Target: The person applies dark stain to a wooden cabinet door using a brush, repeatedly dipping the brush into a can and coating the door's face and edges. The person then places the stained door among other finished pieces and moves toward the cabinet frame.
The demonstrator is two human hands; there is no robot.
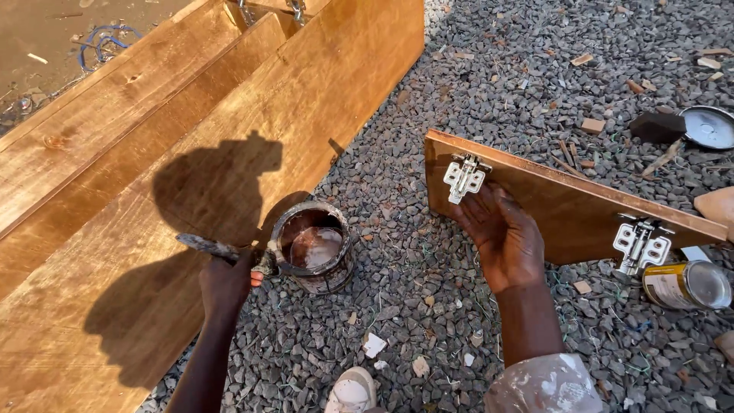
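My left hand [226, 281] grips the handle of a stained brush [210, 248], its head resting on the rim of an open, varnish-smeared tin [312, 246] that stands on the gravel. My right hand [501, 235] lies flat against a brown varnished wooden door panel [569, 206], which stands on edge. Its fingers touch the panel just below a metal hinge [463, 177]. A second hinge [641, 245] sits near the panel's right end.
Large varnished wooden boards [191, 160] lean at the left, with my shadow on them. A closed tin [686, 284] lies on its side at the right. A round lid [708, 126] and wood scraps are scattered on the gravel [428, 306]. My shoe [352, 391] shows at the bottom.
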